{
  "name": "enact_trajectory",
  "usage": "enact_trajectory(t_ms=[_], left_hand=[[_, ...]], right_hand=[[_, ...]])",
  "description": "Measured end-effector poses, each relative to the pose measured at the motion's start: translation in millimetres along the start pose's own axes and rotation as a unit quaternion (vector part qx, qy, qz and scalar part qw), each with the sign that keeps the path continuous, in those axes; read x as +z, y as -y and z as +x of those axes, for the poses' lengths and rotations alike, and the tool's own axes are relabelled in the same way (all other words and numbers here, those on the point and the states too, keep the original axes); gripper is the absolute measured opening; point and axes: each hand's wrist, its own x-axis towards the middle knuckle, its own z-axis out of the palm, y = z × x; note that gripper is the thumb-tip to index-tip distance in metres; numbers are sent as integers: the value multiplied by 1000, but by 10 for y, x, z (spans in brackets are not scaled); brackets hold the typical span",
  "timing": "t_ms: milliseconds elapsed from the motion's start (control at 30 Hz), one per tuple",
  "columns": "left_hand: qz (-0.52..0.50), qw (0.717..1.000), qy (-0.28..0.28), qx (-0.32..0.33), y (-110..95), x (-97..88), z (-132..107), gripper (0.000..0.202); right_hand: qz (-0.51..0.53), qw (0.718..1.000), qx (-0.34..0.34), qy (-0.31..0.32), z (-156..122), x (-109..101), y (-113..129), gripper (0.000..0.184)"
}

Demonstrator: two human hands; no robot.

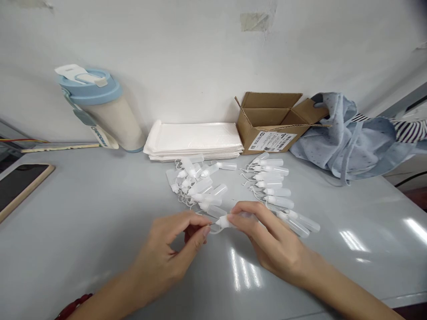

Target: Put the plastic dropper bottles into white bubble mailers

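Two hands at mid-table, close together, just above the grey table top [83, 231].

- Left hand [170, 249]: thumb and forefinger pinched shut on a thin cap piece [208, 226] at the nozzle end; other fingers curled under. Too small to tell cap from pin.
- Right hand [267, 240]: fingers closed round the body of one small bottle [230, 221], held level, nozzle pointing left, thin loop hanging beneath.
- Loose heap of like bottles [196, 184] just beyond the hands; neater row of bottles [273, 182] to its right, running down toward the right hand.
- Behind, along the wall: stack of white bags [196, 140], open cardboard box [267, 120], blue-lidded tumbler [106, 111], blue cloth [353, 138]. Phone [20, 184] at far left edge.

Step in hand, as judged: fitting work at the nozzle of the held bottle, cap piece touching or nearly touching it. Next move, as judged: calls for fine lining-up of tip and nozzle, steady grip on the body, light pinch.
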Motion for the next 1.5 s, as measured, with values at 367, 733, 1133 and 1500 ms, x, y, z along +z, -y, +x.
enact_trajectory(t_ms=[367, 733, 1133, 1500], left_hand=[[32, 997, 65, -9, 55, 39, -50, 19], [24, 997, 53, 54, 80, 67, -64, 17], [92, 984, -69, 137, -25, -34, -14, 13], [79, 987, -41, 134, -39, -42, -15, 14]], right_hand=[[72, 990, 121, 0, 115, -72, 85, 26], [35, 999, -6, -1, 87, -65, 48, 21], [243, 949, 200, -2, 62, -67, -15, 18], [345, 910, 228, 20, 21, -52, -46, 16]])
